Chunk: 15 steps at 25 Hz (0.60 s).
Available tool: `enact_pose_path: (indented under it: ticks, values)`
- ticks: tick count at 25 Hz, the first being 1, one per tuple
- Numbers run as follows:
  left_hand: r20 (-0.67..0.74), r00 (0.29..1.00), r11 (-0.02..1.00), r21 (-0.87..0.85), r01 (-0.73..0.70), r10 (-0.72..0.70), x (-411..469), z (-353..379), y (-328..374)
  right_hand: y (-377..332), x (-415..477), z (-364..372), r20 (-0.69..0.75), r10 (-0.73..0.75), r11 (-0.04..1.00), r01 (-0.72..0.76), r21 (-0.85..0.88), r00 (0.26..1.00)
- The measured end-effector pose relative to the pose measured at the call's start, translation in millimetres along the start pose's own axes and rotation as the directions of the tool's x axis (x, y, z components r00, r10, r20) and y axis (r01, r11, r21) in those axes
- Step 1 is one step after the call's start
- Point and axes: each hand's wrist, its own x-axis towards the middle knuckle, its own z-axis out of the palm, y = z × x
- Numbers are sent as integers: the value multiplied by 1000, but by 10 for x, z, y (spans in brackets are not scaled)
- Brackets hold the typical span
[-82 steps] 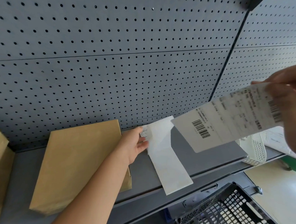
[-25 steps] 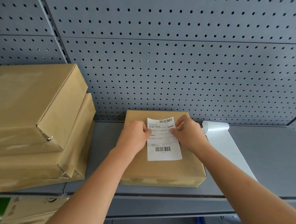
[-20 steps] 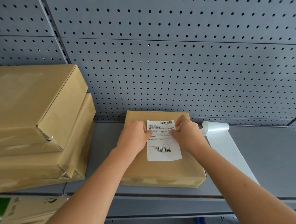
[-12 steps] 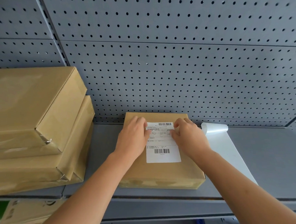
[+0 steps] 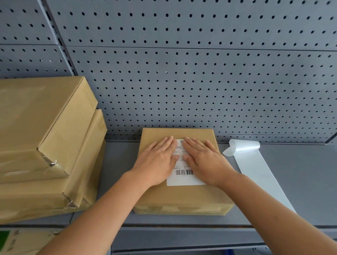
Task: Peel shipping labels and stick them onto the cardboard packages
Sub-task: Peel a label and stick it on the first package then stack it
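Note:
A flat cardboard package (image 5: 184, 198) lies on the grey shelf (image 5: 313, 182) in the middle of the view. A white shipping label (image 5: 183, 176) with a barcode lies on its top face. My left hand (image 5: 157, 163) rests flat on the label's left side, fingers stretched out. My right hand (image 5: 204, 160) lies flat on the label's right side. Both palms press down and hold nothing. The label's upper part is mostly hidden under my fingers.
Two larger cardboard packages (image 5: 37, 146) are stacked at the left on the shelf. A white strip of label backing paper (image 5: 258, 173) with a curled end lies to the right of the package. A grey pegboard wall (image 5: 199, 67) rises behind.
My hands pinched the label's upper edges a second ago; now both have flattened onto it and the label lies flat on the package. Earlier, my right hand held the label in the air.

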Motion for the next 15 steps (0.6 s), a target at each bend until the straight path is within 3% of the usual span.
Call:
enact_pose_path:
  ticks: [8,15]
  values:
    - [22,997,997,-25,69,-69,-107,-31,-103,105,-171,-118,13,108,994,-108,19,994]
    - [27,998,998,-20,-53,53,-317,-77,189,-192,-304,-50,30,-60,996,57,69,998]
